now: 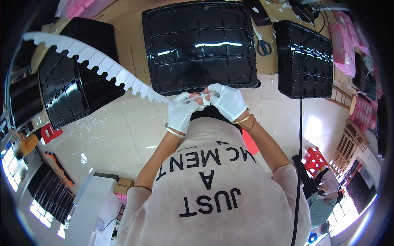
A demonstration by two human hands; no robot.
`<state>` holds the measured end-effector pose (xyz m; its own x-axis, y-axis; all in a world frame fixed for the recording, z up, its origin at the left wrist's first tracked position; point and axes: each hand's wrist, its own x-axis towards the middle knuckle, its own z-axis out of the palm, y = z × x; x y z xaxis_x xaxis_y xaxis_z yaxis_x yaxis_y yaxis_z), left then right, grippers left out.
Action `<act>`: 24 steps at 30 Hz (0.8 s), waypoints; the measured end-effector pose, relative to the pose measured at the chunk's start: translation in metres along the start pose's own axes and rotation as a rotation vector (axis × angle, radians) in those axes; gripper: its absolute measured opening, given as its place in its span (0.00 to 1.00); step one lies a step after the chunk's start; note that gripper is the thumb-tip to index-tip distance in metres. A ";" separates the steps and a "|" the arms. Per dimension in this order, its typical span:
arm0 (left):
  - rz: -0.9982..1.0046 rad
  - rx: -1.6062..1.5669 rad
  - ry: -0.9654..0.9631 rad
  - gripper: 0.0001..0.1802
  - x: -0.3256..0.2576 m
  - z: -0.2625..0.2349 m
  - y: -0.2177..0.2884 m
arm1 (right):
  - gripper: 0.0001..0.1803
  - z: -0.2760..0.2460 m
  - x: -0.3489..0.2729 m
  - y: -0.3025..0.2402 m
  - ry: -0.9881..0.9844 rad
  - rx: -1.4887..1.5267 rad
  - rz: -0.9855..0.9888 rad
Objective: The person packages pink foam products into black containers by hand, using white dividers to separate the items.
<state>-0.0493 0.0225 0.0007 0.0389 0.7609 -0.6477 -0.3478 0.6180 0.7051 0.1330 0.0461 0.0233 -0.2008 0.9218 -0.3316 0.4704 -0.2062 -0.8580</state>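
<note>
The white notched strip (98, 61) runs diagonally, its long axis rising from the hands toward the upper left, teeth facing down. Left hand (180, 112) and right hand (225, 100), both gloved, pinch its near end, just below the black tray (201, 45).

A packing workshop: stacked black moulded trays (305, 59) on cardboard-covered benches (123, 24).

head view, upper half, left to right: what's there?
Black tray stack → white toothed strip running to the gloved left hand → right hand → large black tray behind the hands → scissors → black tray stack → pink packets.
</note>
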 end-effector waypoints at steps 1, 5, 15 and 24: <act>-0.001 -0.002 0.001 0.15 0.001 -0.001 -0.001 | 0.10 -0.001 0.000 -0.001 -0.001 -0.001 0.001; -0.051 0.012 -0.061 0.13 0.004 -0.005 -0.006 | 0.11 -0.006 0.000 -0.006 -0.043 0.044 0.079; -0.087 0.105 0.008 0.08 0.012 0.004 -0.004 | 0.07 -0.006 0.013 0.003 -0.027 -0.224 -0.210; -0.076 0.002 0.228 0.09 0.027 -0.055 -0.031 | 0.09 -0.090 0.101 0.011 0.180 -0.437 -0.285</act>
<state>-0.0889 0.0133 -0.0549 -0.1479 0.6475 -0.7476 -0.3499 0.6727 0.6519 0.1950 0.1663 0.0156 -0.2402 0.9707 -0.0052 0.7395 0.1795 -0.6488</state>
